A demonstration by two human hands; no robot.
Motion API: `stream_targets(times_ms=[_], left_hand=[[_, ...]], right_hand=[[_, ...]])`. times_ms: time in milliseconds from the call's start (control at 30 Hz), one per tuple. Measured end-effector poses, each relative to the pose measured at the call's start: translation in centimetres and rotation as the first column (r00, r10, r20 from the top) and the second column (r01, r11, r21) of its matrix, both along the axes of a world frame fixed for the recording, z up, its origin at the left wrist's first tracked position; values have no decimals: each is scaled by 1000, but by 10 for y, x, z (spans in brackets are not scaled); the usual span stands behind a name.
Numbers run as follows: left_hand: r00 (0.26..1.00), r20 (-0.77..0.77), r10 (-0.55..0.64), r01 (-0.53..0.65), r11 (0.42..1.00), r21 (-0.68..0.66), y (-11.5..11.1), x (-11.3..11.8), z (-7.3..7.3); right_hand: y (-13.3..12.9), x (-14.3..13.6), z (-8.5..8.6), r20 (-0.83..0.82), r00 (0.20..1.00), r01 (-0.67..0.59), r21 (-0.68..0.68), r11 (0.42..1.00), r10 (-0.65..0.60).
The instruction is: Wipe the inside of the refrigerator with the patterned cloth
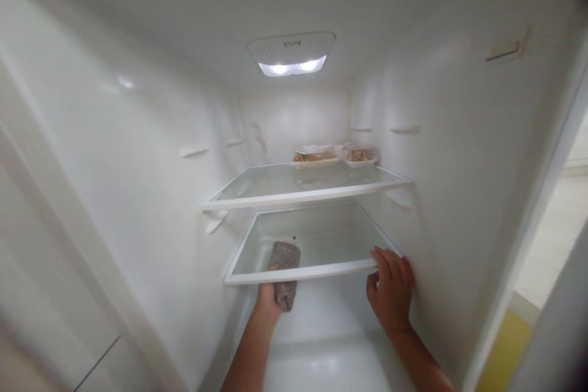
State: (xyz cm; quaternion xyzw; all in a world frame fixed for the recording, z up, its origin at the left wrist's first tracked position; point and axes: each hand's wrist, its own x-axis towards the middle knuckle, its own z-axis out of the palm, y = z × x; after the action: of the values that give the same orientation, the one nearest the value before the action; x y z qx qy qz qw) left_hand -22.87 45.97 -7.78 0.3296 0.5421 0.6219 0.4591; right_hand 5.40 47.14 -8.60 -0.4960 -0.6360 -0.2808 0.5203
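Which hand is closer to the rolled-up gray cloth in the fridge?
The left. Your left hand holds the rolled-up gray cloth under the lower glass shelf. Your right hand is away to the cloth's right, at that shelf's front right corner.

There are two shelves: one upper shelf (275, 182) and one lower shelf (326, 233). Two food packs (316, 155) sit along the upper shelf's back edge. One cloth (285, 257), one lamp (293, 52) and two hands (392, 288) show.
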Motion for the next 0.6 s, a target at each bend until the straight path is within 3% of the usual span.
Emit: stream_targets(times_ms=[67,100,200,267,333,433,500,600], left_hand=[[973,229,0,-15,998,60,-14,9,-1],[921,389,-1,-43,994,105,-22,11,-2],[649,761,-16,-219,953,207,-46,4,-6],[570,822,-13,-323,916,239,-59,-9,-9],[551,834,-25,-372,887,273,-67,-22,-11],[585,810,-41,-406,850,336,-65,-23,-12],[627,776,-72,-392,831,394,-54,-8,-9],[660,729,-181,-259,856,447,-30,33,1]], right_hand=[[-1,2,0,23,1000,-5,-20,1000,5],[-2,3,0,38,999,-9,-28,1000,10],[-3,5,1,66,997,-23,-43,999,26],[-4,5,2,65,997,-33,-47,998,36],[-6,4,4,56,998,-37,-50,998,40],[-7,2,5,48,998,-31,-65,997,34],[-8,0,6,46,999,-23,-75,997,26],[-10,-2,7,46,999,-12,-78,997,16]])
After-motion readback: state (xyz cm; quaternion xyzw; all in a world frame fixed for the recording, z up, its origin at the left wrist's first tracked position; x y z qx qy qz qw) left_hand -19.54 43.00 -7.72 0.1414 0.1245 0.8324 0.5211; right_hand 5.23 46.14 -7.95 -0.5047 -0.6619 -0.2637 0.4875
